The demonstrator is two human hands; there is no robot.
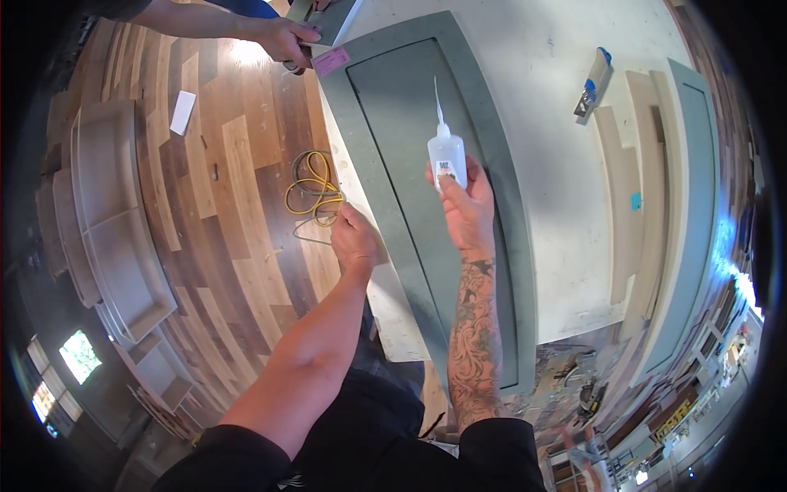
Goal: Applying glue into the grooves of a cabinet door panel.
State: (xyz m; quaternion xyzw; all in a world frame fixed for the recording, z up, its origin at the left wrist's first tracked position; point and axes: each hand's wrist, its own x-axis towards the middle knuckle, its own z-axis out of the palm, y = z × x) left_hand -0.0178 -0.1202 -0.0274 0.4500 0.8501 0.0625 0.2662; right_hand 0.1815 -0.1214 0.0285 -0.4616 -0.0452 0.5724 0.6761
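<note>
My right hand (469, 205) is wrapped round a white squeeze bottle (447, 152) with a long thin nozzle pointing away from me. The bottle is above a grey-green panelled cabinet door (393, 164), which lies lengthwise on the white table (566, 246). Beside the door's left edge, at the table's side, is my left hand (354, 238). Its fingers are curled closed, and what they hold, if anything, is hidden. A pink label (331, 61) sits on the door's far left corner.
At the far left another person's hand (285, 39) holds a smaller grey-green panel (334, 23). A blue-and-metal hand tool (592, 86) and pale wood strips (619, 197) lie on the right. Yellow cord (316, 187) is coiled over the wood floor, near pale cabinet boxes (127, 238).
</note>
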